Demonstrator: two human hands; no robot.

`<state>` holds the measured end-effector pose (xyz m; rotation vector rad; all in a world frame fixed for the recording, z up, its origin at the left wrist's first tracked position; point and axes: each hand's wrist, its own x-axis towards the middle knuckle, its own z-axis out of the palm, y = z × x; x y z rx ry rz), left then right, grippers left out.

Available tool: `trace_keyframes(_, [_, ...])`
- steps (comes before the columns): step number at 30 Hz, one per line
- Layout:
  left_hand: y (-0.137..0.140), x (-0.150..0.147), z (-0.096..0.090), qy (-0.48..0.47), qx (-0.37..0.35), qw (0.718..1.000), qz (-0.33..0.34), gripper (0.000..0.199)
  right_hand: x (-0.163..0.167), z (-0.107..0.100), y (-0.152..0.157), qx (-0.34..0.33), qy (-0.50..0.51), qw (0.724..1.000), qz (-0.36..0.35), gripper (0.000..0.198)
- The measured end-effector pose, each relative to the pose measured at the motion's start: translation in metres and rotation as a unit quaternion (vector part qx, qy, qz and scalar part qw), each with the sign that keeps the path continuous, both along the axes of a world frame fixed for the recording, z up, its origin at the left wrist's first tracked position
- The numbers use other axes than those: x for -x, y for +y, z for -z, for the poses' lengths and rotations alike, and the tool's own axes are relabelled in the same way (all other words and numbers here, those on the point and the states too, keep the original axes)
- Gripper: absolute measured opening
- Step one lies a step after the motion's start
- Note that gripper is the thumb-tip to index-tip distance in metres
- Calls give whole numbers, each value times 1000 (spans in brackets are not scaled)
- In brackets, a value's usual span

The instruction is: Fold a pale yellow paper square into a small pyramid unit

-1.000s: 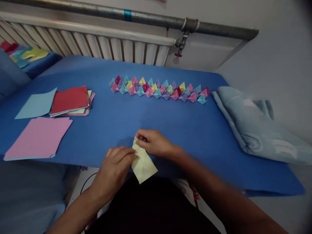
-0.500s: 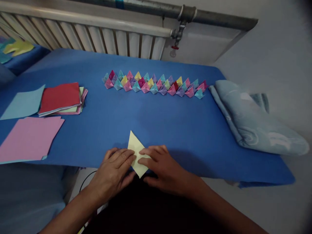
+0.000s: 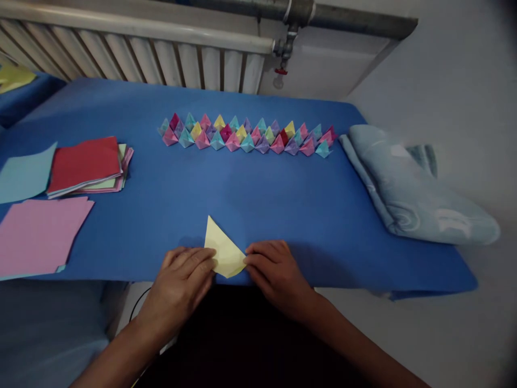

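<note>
A pale yellow sheet of folded paper [image 3: 225,251] is at the near edge of the blue-covered table, one pointed corner facing away from me. My left hand [image 3: 186,277] grips its left side, fingers on top and thumb out of sight underneath. At the right corner, my right hand [image 3: 278,272] pinches the paper between thumb and fingertips. The lower edge of the paper bends slightly upward between the hands. Farther back, folded paper pieces [image 3: 247,143] in pink, blue, purple, yellow and red stand in close rows.
On the left lie a stack of coloured paper topped with red [image 3: 86,161], a light blue sheet [image 3: 26,172] and pink sheets [image 3: 40,234]. A folded grey-green blanket [image 3: 416,188] rests at the right. Behind the table are a white radiator [image 3: 169,59] and a pipe valve [image 3: 280,71].
My right hand has moved from lying over the paper's face to pinching its right corner. The paper's lower tip has turned up, and the view has shifted slightly.
</note>
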<state>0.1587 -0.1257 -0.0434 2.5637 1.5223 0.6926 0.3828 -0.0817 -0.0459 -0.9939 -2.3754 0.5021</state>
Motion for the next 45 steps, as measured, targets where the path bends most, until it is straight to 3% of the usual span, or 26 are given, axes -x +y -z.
trace_keyframes(4, [3, 1, 1, -19, 16, 1000, -5, 14, 1, 0, -1, 25, 5, 999, 23, 13])
trace_keyframes(11, [5, -5, 7, -61, 50, 994, -74, 11, 5, -1, 2, 57, 9, 997, 59, 11])
trace_keyframes(21, [5, -11, 14, -58, 29, 986, -154, 17, 7, -3, 3, 72, 8, 994, 81, 12])
trace_keyframes(34, [10, -11, 15, -41, 25, 986, -159, 20, 9, -3, 2, 65, 6, 994, 89, 13])
trace_keyframes(45, [9, -1, 16, -18, 32, 988, -153, 19, 7, -7, 3, 125, 3, 984, 124, 10])
